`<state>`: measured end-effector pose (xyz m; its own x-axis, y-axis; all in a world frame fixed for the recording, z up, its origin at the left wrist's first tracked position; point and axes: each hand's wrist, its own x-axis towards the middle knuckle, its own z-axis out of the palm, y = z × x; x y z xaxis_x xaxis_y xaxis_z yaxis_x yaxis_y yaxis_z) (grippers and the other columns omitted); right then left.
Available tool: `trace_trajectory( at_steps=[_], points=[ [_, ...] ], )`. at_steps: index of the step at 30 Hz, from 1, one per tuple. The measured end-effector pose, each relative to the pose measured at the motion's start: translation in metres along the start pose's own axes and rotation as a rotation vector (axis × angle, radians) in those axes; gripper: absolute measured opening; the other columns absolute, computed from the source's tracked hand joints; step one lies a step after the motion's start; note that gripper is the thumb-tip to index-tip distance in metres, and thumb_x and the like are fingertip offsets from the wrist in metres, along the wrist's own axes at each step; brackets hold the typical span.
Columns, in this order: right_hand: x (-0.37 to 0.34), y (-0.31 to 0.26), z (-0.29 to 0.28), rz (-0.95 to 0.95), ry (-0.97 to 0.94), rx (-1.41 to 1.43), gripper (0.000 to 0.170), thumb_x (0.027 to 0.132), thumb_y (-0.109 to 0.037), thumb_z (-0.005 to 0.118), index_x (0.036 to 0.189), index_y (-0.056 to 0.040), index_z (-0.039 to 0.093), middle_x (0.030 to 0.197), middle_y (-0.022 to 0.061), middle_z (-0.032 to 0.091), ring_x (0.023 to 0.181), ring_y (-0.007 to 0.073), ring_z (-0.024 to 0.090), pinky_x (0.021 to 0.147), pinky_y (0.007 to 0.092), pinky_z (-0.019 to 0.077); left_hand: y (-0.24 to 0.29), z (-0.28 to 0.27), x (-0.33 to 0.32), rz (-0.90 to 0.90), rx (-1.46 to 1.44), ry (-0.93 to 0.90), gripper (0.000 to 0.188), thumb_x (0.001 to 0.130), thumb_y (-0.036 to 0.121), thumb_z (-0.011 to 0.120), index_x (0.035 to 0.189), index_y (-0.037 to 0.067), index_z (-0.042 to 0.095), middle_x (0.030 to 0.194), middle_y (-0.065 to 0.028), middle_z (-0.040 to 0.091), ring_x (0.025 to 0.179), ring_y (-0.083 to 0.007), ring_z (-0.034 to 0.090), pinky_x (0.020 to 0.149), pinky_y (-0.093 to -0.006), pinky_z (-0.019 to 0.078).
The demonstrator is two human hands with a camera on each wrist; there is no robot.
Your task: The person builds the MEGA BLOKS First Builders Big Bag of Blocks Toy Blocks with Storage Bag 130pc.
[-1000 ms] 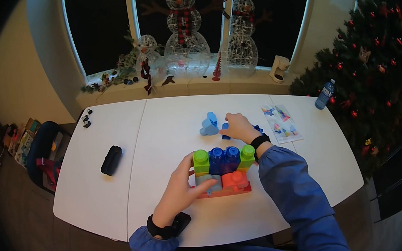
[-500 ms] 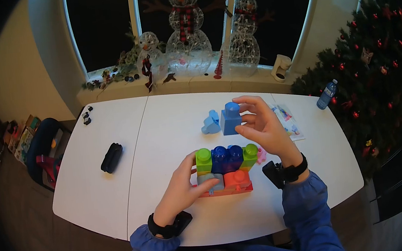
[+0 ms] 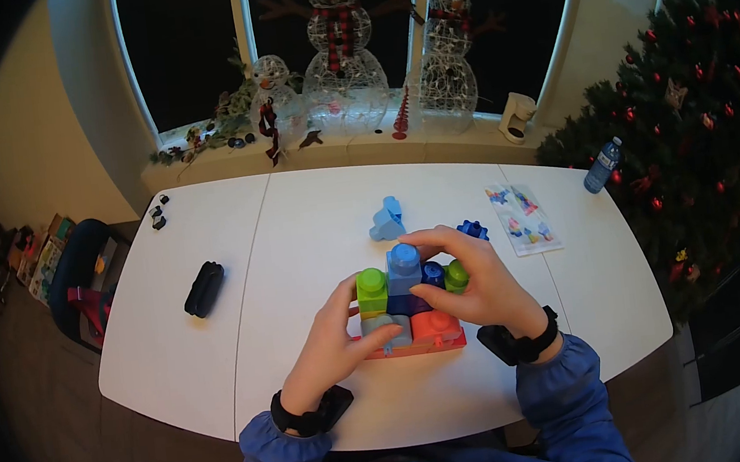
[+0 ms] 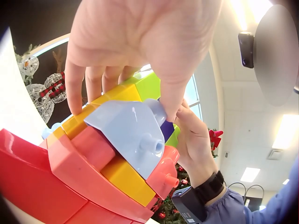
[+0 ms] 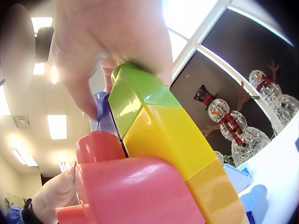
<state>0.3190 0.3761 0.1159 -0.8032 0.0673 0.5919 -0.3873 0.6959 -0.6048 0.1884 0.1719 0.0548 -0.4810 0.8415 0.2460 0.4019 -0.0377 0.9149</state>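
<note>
A build of toy building blocks stands on the table, with a red base (image 3: 392, 352), a coral block (image 3: 435, 326), a grey-blue block (image 3: 386, 327), yellow blocks (image 5: 175, 140), green blocks (image 3: 372, 292) and a dark blue block (image 3: 432, 273). My left hand (image 3: 325, 339) grips its left side, fingers behind and thumb over the grey-blue block. Between thumb and fingers, my right hand (image 3: 477, 287) pinches a blue one-stud block (image 3: 404, 268) at the top of the build, over the dark blue part. Its lower edge meets the dark blue there, while the right hand covers part of the right green block.
Light blue blocks (image 3: 387, 220) lie behind the build, and a dark blue piece (image 3: 473, 230) sits behind the right hand. Farther right are a picture sheet (image 3: 524, 219) and a water bottle (image 3: 603, 166). A black case (image 3: 205, 290) lies on the left.
My right hand picked up the blue block from the back of the table and brought it toward me onto the top of the build. The left hand kept its grip.
</note>
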Motion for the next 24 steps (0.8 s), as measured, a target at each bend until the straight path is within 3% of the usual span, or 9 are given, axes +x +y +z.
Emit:
trace_trajectory(
  at_steps=[10,13,16,19,20,23,24],
  points=[
    [-0.001,-0.002,-0.002,0.041,-0.038,-0.010,0.057,0.084,-0.004,0.082,0.137,-0.0057,0.062,0.119,0.0136,0.070,0.104,0.0264,0.072,0.093,0.0367,0.0567,0.000,0.000,0.000,-0.002,-0.003,-0.006,0.077,0.088,0.026,0.085,0.149,0.001,0.045,0.137,-0.0185,0.064,0.129,-0.0323,0.062,0.109,-0.0465,0.0499],
    [-0.001,0.002,-0.008,0.096,-0.092,0.074,0.051,0.091,-0.015,0.080,0.138,-0.0059,0.062,0.121,0.0126,0.070,0.109,0.0251,0.070,0.095,0.0379,0.0553,0.000,0.000,-0.001,-0.009,-0.006,0.001,0.077,0.088,0.025,0.085,0.149,0.001,0.045,0.137,-0.0185,0.064,0.128,-0.0321,0.062,0.109,-0.0462,0.0497],
    [-0.003,0.041,-0.009,0.257,0.111,0.562,0.046,0.099,-0.029,0.073,0.137,-0.0065,0.062,0.125,0.0112,0.069,0.116,0.0240,0.067,0.097,0.0382,0.0530,0.000,0.000,-0.001,-0.021,-0.004,0.004,0.076,0.088,0.025,0.085,0.149,0.001,0.046,0.137,-0.0187,0.064,0.127,-0.0317,0.063,0.109,-0.0458,0.0495],
    [-0.001,0.089,-0.010,0.436,0.081,0.199,0.046,0.103,-0.039,0.067,0.137,-0.0074,0.062,0.132,0.0110,0.066,0.121,0.0236,0.064,0.097,0.0374,0.0514,0.001,0.000,-0.001,-0.019,-0.007,-0.002,0.076,0.089,0.026,0.085,0.149,0.001,0.046,0.137,-0.0187,0.063,0.126,-0.0314,0.063,0.109,-0.0455,0.0493],
    [0.002,0.096,-0.009,0.491,-0.015,0.036,0.045,0.101,-0.036,0.071,0.135,-0.0070,0.063,0.136,0.0133,0.063,0.124,0.0279,0.063,0.099,0.0379,0.0513,0.001,-0.001,-0.001,-0.016,-0.008,-0.006,0.076,0.089,0.026,0.085,0.149,0.001,0.046,0.137,-0.0187,0.063,0.126,-0.0313,0.063,0.109,-0.0454,0.0493],
    [0.001,0.136,0.006,0.201,-0.256,-0.242,0.045,0.100,-0.034,0.072,0.135,-0.0071,0.064,0.136,0.0158,0.062,0.124,0.0336,0.062,0.101,0.0395,0.0516,-0.002,-0.001,-0.001,0.000,0.010,-0.003,0.076,0.087,0.022,0.086,0.149,0.001,0.046,0.135,-0.0142,0.064,0.124,-0.0267,0.063,0.109,-0.0449,0.0501],
    [0.004,0.142,0.013,0.161,-0.310,-0.248,0.045,0.094,-0.026,0.075,0.135,-0.0093,0.065,0.132,0.0165,0.062,0.123,0.0375,0.061,0.104,0.0414,0.0510,-0.002,-0.001,0.000,0.001,0.009,-0.002,0.076,0.087,0.022,0.086,0.149,0.001,0.046,0.135,-0.0142,0.064,0.124,-0.0267,0.064,0.109,-0.0449,0.0500]
  ],
)
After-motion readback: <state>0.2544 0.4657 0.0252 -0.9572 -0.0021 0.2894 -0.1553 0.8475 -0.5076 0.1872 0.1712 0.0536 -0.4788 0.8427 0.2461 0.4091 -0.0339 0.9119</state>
